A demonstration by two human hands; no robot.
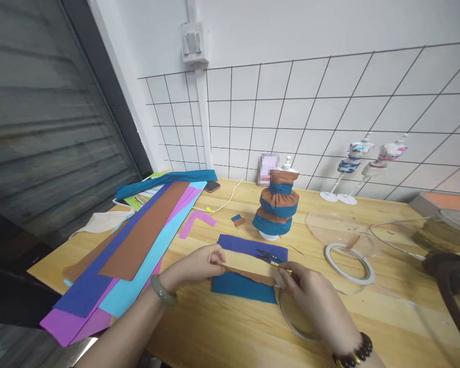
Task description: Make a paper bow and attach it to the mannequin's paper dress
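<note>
A thin brown strip is held by its ends above a wooden table, apparently to keep it taut, between a blue strip bearing black scissors behind and a teal strip in front. The left end is pinched by the left hand, fingers curled; the right end seems pinched by the right hand, its fingertips partly hidden. Both forearms are angled inward, knuckles up.
</note>
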